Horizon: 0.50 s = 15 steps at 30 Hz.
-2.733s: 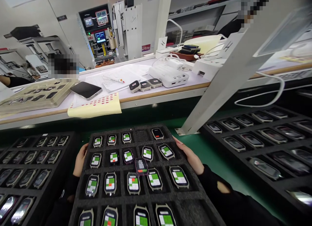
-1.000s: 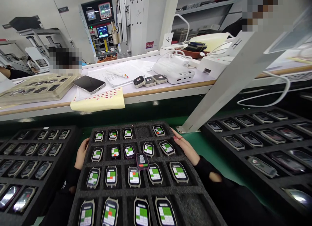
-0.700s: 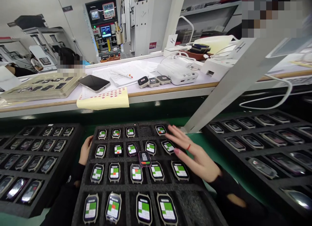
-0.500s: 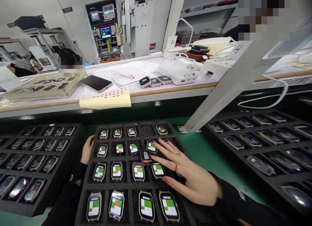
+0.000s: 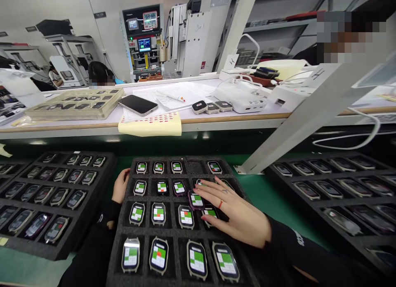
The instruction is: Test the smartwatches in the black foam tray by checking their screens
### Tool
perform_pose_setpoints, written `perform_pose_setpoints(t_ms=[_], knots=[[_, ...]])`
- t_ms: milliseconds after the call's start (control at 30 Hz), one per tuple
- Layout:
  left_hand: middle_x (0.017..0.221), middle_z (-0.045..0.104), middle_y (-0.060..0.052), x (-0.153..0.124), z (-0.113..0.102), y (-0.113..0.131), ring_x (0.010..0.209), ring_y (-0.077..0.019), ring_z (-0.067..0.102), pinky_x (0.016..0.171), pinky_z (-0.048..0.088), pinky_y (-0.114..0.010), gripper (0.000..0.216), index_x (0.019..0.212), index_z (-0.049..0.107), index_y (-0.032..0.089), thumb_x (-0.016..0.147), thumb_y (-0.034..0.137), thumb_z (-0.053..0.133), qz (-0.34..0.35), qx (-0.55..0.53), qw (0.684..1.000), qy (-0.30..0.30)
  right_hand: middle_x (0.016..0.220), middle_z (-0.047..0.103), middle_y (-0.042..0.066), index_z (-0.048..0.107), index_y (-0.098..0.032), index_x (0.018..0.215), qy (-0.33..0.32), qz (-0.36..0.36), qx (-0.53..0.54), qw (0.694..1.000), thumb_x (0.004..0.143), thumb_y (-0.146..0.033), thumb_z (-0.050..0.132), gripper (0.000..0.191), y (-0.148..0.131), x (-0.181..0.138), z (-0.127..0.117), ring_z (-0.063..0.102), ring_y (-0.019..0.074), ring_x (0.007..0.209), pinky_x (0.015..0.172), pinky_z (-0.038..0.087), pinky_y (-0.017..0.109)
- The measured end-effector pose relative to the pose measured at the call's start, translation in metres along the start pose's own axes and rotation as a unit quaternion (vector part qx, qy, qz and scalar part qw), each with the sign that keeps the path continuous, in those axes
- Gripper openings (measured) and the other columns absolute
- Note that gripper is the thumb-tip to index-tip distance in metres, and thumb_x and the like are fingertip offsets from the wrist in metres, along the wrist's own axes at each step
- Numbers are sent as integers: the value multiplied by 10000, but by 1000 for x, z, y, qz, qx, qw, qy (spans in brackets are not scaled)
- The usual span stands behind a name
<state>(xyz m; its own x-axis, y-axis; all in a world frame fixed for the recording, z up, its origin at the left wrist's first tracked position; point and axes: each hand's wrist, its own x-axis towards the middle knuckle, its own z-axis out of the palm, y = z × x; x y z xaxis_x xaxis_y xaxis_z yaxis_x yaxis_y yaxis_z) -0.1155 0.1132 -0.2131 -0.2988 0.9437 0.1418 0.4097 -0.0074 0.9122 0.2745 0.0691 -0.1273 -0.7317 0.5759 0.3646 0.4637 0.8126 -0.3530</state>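
The left hand (image 5: 121, 187) braced the foam tray (image 5: 173, 233) at its left edge, grip hidden, while the right hand (image 5: 238, 212), fingers splayed and empty, hovered over a loose watch (image 5: 195, 199) straddling the dividers.

On my feed the green belt (image 5: 256, 192) carries three black foam trays side by side: the middle tray (image 5: 168, 233) straight ahead, the left tray (image 5: 95, 212) close beside it, and the right tray (image 5: 321, 202) set apart across bare green. Behind it runs the white bench (image 5: 266, 109). Directly on it I see a beige tray (image 5: 74, 109), a phone (image 5: 137, 105), papers (image 5: 192, 91) with a pen (image 5: 176, 98), a yellow dotted sheet (image 5: 151, 125) overhanging the edge, three small watch bodies (image 5: 212, 107) and a white box (image 5: 239, 100).
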Motion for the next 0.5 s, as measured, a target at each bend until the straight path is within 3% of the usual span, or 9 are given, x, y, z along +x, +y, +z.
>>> perform_pose_setpoints(t_ms=[233, 367, 500], knots=[[1084, 693, -126, -1, 1, 6, 999, -273, 646, 896, 489, -402, 352, 1077, 621, 146, 823, 347, 482, -7, 7, 1000, 3, 1213, 601, 118, 452, -184, 1393, -40, 1, -44, 998, 888, -198, 636, 537, 5, 18, 15, 555, 308, 1161, 1092, 354, 586], [1077, 696, -120, -2, 1, 9, 984, -261, 653, 877, 499, -383, 316, 1062, 623, 153, 834, 318, 479, -12, 6, 1000, 4, 1165, 625, 113, 558, -179, 1274, -26, 18, -27, 999, 827, -237, 687, 469, 12, 24, 12, 568, 333, 1131, 1036, 449, 520], [1051, 702, -107, -1, 0, 11, 961, -249, 658, 864, 505, -367, 294, 1042, 629, 157, 832, 304, 484, -14, 9, 1000, 5, 1142, 639, 108, 587, -180, 1234, -1, 35, 7, 999, 859, -302, 626, 396, 32, 36, 4, 607, 299, 1061, 949, 517, 430]])
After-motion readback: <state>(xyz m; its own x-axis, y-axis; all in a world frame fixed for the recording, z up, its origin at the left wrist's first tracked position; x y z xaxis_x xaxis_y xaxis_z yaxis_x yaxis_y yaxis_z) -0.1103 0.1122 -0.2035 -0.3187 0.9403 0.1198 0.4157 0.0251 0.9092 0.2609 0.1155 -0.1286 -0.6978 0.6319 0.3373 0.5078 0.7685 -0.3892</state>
